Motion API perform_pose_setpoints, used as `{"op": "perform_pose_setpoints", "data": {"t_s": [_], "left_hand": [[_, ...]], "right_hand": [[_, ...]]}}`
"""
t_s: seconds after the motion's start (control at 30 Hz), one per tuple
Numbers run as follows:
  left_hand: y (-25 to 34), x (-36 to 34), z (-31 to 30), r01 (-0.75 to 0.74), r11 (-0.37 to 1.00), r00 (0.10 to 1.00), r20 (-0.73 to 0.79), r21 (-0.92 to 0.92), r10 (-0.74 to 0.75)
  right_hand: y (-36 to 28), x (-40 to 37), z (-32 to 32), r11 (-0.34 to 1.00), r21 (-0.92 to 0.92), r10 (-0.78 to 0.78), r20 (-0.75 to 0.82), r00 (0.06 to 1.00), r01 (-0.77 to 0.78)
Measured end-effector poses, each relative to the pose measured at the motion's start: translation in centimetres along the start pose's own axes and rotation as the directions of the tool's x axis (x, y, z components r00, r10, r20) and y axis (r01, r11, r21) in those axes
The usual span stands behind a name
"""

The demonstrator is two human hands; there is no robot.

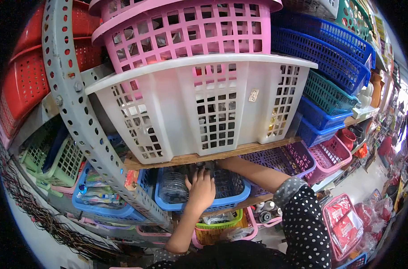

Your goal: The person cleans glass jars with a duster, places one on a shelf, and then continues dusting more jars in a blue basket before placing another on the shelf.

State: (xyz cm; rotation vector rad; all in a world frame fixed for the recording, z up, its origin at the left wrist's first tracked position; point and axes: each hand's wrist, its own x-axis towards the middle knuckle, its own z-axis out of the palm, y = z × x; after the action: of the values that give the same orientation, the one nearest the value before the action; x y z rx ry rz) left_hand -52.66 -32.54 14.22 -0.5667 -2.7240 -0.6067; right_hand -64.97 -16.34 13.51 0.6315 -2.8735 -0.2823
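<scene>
Holding our left hand, fingers spread, beside the stack in the blue basket, we could topple it if our right hand, hidden beneath the shelf so we cannot tell its grip, bumps it blindly; its pieces look clear, round, ridged, probably plastic.

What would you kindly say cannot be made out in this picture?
- Right hand: head view, hidden behind the wooden shelf.
- Most contents of the white basket: head view, hidden by its walls.
- Writing on the basket's label: head view, too small to read.
</scene>
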Motion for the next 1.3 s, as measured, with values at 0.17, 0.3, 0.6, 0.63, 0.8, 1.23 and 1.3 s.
{"op": "perform_pose_setpoints", "data": {"t_s": [0.17, 0.3, 0.6, 0.63, 0.8, 1.23, 1.3], "left_hand": [[-0.1, -0.1, 0.0, -0.021, 0.999, 1.000, -0.022, 0.026, 0.021], [0.6, -0.4, -1.7, -0.103, 0.994, 0.986, -0.138, -0.041, 0.097], [4.6, -7.3, -3.9, -0.370, 0.871, 0.917, -0.276, -0.323, 0.288], [5.0, -8.3, -3.6, -0.369, 0.844, 0.923, -0.260, -0.390, 0.283], [7.1, -13.7, -0.9, -0.385, 0.755, 0.921, -0.167, -0.531, 0.353], [19.6, -24.7, 6.5, -0.391, 0.519, 0.666, 0.156, -0.760, 0.729], [22.7, -25.3, 6.6, -0.413, 0.451, 0.570, 0.161, -0.791, 0.806]], "right_hand": [[-0.6, -1.0, 0.5, 0.997, 0.077, -0.003, -0.133, 0.991, 0.013], [-3.2, -8.7, -7.4, 1.000, 0.013, -0.006, 0.048, 0.999, 0.005], [-7.3, -23.6, -11.9, 0.937, 0.341, 0.191, -0.308, 0.932, -0.080], [-7.8, -25.2, -11.7, 0.898, 0.424, 0.249, -0.270, 0.930, -0.118], [-10.7, -33.8, -9.0, 0.764, 0.591, 0.449, -0.198, 0.871, -0.259], [-18.4, -55.1, -8.2, 0.441, 0.540, 0.813, 0.099, 0.574, -0.717], [-19.3, -58.3, -8.1, 0.349, 0.554, 0.886, 0.069, 0.459, -0.756]]}}
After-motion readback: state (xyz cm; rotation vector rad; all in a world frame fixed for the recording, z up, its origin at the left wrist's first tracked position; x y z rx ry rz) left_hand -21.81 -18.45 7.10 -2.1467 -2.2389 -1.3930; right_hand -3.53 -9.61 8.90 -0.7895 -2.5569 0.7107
